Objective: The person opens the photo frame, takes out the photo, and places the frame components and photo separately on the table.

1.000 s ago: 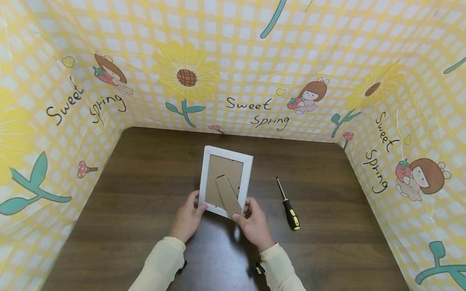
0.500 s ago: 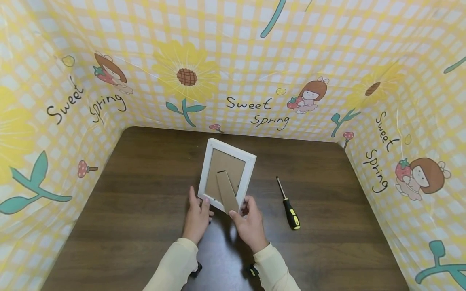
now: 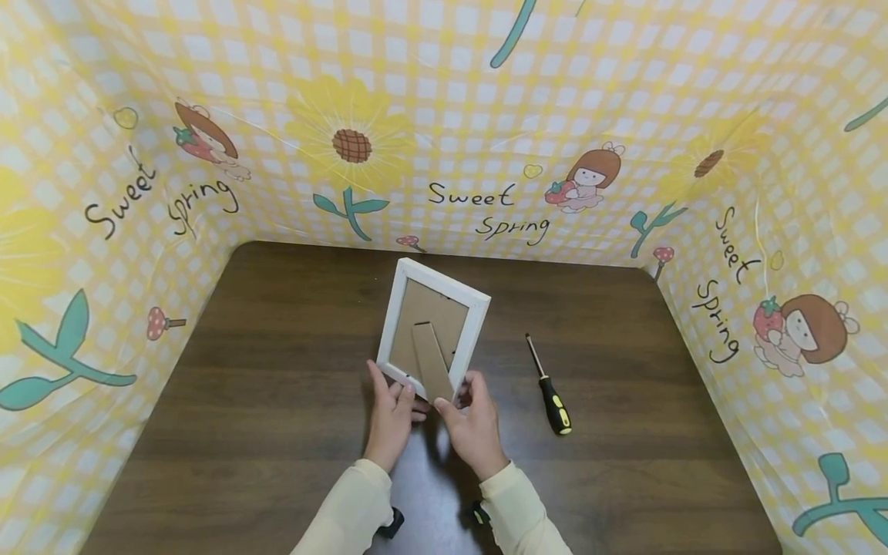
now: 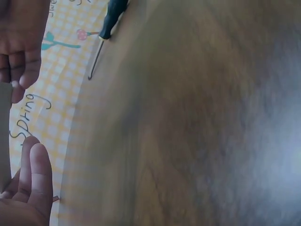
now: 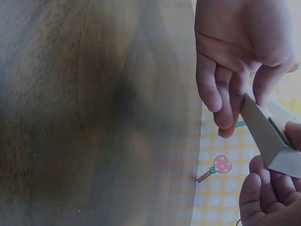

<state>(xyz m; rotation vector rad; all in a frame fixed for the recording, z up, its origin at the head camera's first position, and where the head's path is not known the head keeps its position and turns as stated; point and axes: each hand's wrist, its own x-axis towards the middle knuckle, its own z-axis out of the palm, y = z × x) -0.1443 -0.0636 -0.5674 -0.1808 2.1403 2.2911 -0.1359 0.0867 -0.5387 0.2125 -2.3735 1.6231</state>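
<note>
A white picture frame [image 3: 479,316] is held up tilted above the table, its brown backing board [image 3: 451,312] and slanted stand leg [image 3: 432,358] facing me. My right hand [image 3: 477,424] grips its lower right corner, the thumb near the foot of the leg. At the lower edge my left hand [image 3: 391,420] pinches the frame, thumb on the near side, with its index finger pointing up beside the lower left corner. In the right wrist view, both hands meet the frame's edge [image 5: 261,132]. The frame's front is hidden.
A screwdriver [image 3: 553,401] with a black and yellow handle lies on the dark wooden table [image 3: 624,370], right of the hands. A yellow checked cloth [image 3: 451,100] with printed flowers and lettering walls the table at the back and sides.
My left hand has let go of the frame's left side and slid right along its lower edge. The frame has risen slightly and turned. My right hand keeps its grip; the screwdriver stays put.
</note>
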